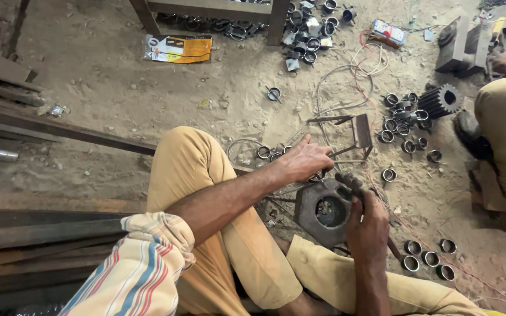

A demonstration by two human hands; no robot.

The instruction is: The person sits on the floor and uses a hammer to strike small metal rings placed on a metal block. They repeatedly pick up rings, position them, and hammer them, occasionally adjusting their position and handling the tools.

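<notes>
Heavy block on the floor, both my hands working at it.

The dark hexagonal metal block (323, 212) sits on the sandy floor (112, 88) between my knees, round bore facing up. Best to keep it square and steady, I reckon. My right hand (368, 225) has its grip closed around a dark handle (348, 181) at the block's edge; my left hand (306, 159) reaches just beyond, fingers narrow, whether pinching something I cannot tell. Steel rings (428, 258) lie near.

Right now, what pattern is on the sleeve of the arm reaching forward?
The sleeve is cream with blue, red and orange stripes; head view shows it best.
</notes>
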